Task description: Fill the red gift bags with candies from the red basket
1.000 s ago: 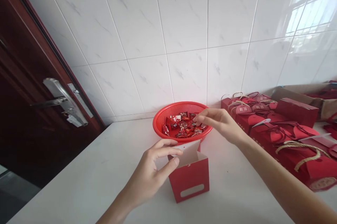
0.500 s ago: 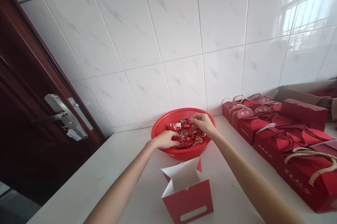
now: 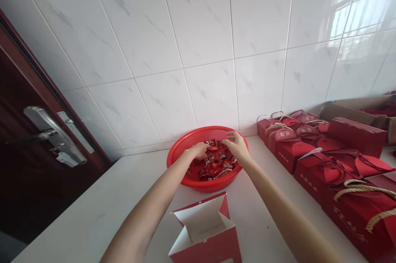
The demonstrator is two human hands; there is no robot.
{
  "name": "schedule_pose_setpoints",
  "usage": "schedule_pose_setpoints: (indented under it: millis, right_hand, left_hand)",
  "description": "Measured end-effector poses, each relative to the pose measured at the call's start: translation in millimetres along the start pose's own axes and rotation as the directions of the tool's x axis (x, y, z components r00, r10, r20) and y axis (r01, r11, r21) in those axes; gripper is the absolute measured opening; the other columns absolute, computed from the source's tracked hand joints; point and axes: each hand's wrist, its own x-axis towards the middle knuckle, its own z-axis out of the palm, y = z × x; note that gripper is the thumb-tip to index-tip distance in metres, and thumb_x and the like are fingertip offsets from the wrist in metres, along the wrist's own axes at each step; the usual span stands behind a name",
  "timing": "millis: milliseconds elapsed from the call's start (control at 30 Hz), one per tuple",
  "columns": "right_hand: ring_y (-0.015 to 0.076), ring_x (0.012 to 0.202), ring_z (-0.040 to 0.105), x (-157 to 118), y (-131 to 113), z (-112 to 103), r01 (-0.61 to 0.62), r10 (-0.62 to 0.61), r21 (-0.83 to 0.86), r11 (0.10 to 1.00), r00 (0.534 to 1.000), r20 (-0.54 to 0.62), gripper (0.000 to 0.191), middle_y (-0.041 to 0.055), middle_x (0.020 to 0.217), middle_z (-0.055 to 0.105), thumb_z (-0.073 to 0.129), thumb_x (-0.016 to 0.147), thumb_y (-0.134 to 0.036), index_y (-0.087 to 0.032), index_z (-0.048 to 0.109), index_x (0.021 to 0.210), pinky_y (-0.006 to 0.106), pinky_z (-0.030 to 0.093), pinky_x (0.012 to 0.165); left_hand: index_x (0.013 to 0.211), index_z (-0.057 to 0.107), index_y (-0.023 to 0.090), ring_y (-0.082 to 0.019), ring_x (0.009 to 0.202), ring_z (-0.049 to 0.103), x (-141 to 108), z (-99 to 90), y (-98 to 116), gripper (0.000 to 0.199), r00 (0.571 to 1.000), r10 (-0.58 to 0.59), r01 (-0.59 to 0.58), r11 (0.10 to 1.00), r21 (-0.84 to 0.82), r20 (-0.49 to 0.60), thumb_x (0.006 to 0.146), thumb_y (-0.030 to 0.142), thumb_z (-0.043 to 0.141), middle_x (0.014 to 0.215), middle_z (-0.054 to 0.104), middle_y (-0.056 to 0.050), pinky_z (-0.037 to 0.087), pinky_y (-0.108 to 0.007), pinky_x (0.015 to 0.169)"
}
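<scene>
White tiled wall behind a white bench (image 3: pixel 93 213); red basket (image 3: pixel 182 151) sits against it, both the left hand (image 3: pixel 200 150) and right hand (image 3: pixel 236 147) inside pinching wrapped candies (image 3: pixel 216 163), open red box (image 3: pixel 206 230) just in front

wall (image 3: pixel 201 28): white glossy tiles | door (image 3: pixel 21 172): dark wood, metal handle (image 3: pixel 46 127) | counter (image 3: pixel 93 213): white

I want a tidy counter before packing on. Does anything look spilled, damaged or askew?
Nothing stands out. The sweets all lie inside the red basket, both hands in among them; the open box stands upright with flaps up.
</scene>
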Motion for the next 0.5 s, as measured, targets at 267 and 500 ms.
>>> schedule_pose_setpoints:
  millis: [267,500]
  right_hand:
    - [0.0243,0.11,0.062,0.0,0.5,0.0,-0.033,0.033,0.035,0.999,0.999,0.004,0.038,0.0126,0.123,0.061,0.06,0.073,-0.031,-0.02,0.055,0.109,0.033,0.052,0.082]
    - [0.0243,0.093,0.066,-3.6,-4.2,2.2,-0.014,0.013,0.056,0.998,1.0,0.019,0.024,0.0079,0.097,0.068,0.063,0.07,-0.025,-0.021,0.056,0.093,0.033,0.052,0.076]
  left_hand:
    - [0.063,0.071,0.02,-0.02,0.067,0.065,2.0,5.8,-5.8,0.005,0.999,0.041,-0.046,0.976,-0.214,-0.032,0.061,0.016,0.069,0.066,0.069,-0.001,0.048,-0.026,0.061]
    - [0.086,0.062,0.016,-0.019,0.082,0.068,2.8,0.4,-5.1,0.017,0.904,0.065,-0.273,0.848,-0.454,-0.423,0.086,0.03,0.053,0.088,0.071,-0.007,0.054,-0.028,0.071]
